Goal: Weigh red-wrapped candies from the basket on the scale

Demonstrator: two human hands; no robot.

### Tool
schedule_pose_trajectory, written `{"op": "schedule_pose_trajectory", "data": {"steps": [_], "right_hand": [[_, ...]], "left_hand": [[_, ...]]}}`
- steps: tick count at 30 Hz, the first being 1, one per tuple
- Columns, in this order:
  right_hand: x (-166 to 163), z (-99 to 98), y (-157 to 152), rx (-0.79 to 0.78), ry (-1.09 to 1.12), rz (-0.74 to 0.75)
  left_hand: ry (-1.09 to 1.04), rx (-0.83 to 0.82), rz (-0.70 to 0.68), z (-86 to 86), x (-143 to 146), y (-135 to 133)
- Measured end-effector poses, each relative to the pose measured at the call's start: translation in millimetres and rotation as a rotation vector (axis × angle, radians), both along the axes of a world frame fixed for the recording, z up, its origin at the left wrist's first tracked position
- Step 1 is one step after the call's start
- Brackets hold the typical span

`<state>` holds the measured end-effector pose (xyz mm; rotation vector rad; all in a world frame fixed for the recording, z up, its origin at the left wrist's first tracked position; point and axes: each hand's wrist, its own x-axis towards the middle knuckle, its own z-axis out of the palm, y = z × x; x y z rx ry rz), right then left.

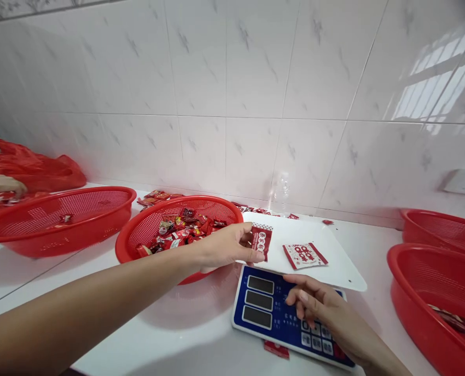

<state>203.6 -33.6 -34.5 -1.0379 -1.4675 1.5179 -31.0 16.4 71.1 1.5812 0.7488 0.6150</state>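
Observation:
My left hand (232, 245) pinches a small red packet (262, 241) with white lettering, over the left part of the scale's white weighing pan (334, 277). A white-and-red packet (305, 255) lies flat on that pan. My right hand (321, 303) hovers over the blue panel of the digital scale (279, 313), fingers loosely bent and apart, with nothing visible in them. The scale's three display windows look dark. Left of the pan, partly behind my left forearm, stands a red mesh basket (138, 230) of mixed wrapped sweets (189, 224).
Another person's hand (3, 185) reaches over packets at the far left, near a red plastic bag (36, 162) and a red basket (111, 201). More red baskets (408, 282) stand at the right. Loose packets (158, 197) lie along the tiled wall; a red wrapper (276, 349) pokes from under the scale.

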Motion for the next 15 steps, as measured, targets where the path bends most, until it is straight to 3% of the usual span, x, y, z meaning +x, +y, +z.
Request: {"op": "schedule_pose_trajectory", "data": {"steps": [4,7,10,13,15], "right_hand": [[0.7,-3.9,1.2,0.002,-0.017,-0.005],[1.8,-7.7,2.1,0.009,-0.022,-0.01],[2.0,-10.5,1.7,-0.004,-0.016,-0.003],[1.6,-11.7,0.3,-0.026,-0.017,0.009],[1.3,-12.0,0.0,-0.038,-0.019,0.013]], "left_hand": [[0.073,0.068,0.106,-7.6,6.5,13.1],[0.135,0.158,0.213,-3.5,-11.2,31.8],[0.296,0.268,0.341,0.2,-59.9,61.1],[0.803,0.376,0.535,-8.1,-124.5,90.1],[0.979,0.317,0.57,-20.0,-161.3,102.6]]}}
